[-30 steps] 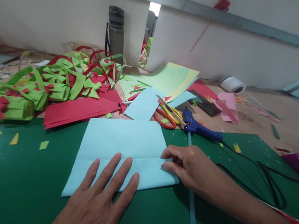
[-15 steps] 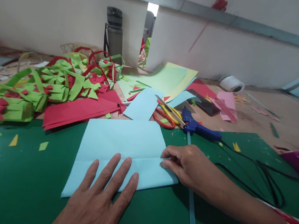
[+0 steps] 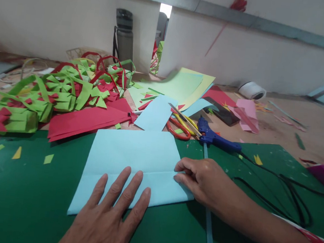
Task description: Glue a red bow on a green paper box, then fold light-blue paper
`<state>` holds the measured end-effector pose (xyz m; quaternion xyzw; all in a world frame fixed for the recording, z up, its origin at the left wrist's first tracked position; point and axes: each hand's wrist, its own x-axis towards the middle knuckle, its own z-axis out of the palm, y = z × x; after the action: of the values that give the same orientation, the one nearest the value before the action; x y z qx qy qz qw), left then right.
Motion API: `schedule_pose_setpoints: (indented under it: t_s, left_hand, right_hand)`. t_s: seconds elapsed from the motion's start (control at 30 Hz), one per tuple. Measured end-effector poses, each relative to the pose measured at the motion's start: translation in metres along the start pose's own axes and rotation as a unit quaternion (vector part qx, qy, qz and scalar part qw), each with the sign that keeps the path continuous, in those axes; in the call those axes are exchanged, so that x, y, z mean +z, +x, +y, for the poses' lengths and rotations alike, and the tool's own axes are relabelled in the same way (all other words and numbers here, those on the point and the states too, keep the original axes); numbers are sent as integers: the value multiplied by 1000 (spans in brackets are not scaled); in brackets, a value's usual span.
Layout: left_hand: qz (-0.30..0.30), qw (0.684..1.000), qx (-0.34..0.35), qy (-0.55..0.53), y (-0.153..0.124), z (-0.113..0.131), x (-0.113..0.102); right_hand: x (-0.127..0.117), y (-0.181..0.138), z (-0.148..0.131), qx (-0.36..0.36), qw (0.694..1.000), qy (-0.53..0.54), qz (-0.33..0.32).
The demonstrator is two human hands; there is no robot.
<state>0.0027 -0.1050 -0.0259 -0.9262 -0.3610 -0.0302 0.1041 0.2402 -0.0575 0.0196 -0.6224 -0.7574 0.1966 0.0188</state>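
Observation:
A sheet of light blue paper (image 3: pixel 134 149) with a crosswise crease lies on the green mat, its near part lying as a strip below that crease. My left hand (image 3: pixel 114 208) rests flat on this near strip, fingers spread. At the paper's right edge, by the end of the crease, my right hand (image 3: pixel 195 177) has its thumb and curled forefinger closed on the paper; its other fingers are mostly hidden. A narrow blue paper strip (image 3: pixel 209 231) runs beneath my right wrist.
Past the sheet lie another blue piece (image 3: pixel 155 111), red-handled scissors (image 3: pixel 178 130) and a blue glue gun (image 3: pixel 217 137) with its black cord. Green and red paper bags (image 3: pixel 23 119) crowd the left, beside red sheets (image 3: pixel 88 120). A dark bottle (image 3: pixel 125 39) stands behind.

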Motion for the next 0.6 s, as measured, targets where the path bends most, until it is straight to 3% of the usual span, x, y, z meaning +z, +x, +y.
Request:
schedule_pose_setpoints:
  t_s: [0.6]
  left_hand:
    - [-22,999,-7,-45,1,2,-3]
  right_hand:
    - [4,-4,0,-4,999,-41,31]
